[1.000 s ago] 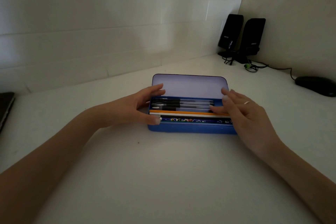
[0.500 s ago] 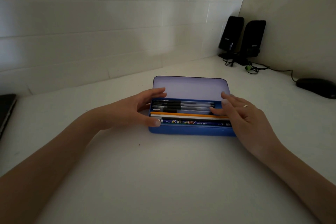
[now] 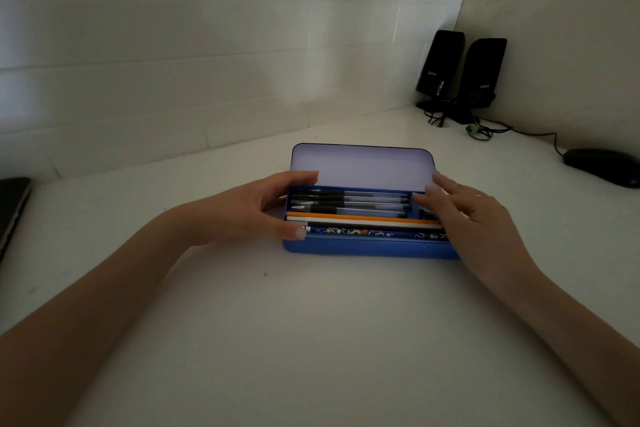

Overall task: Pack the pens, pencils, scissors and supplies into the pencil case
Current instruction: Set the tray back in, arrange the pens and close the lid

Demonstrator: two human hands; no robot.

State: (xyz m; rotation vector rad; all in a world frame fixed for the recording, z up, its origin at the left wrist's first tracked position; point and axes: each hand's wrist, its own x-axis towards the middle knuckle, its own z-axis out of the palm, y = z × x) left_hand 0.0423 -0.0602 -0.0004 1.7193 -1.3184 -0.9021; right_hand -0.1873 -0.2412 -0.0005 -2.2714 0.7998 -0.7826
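Blue pencil case (image 3: 367, 248) lies open at desk centre, lid up toward 12 o'clock — pens (image 3: 349, 199) and pencils (image 3: 360, 220) inside. Left hand (image 3: 249, 210) grips its 9 o'clock end, thumb at the front; right hand (image 3: 474, 215) rests relaxed fingers at 3 o'clock.

A white desk (image 3: 311, 340) is sitting in a dim corner, white tiled wall (image 3: 207, 45) behind it, two black speakers (image 3: 460, 76) and a black mouse (image 3: 604, 166) resting far right.
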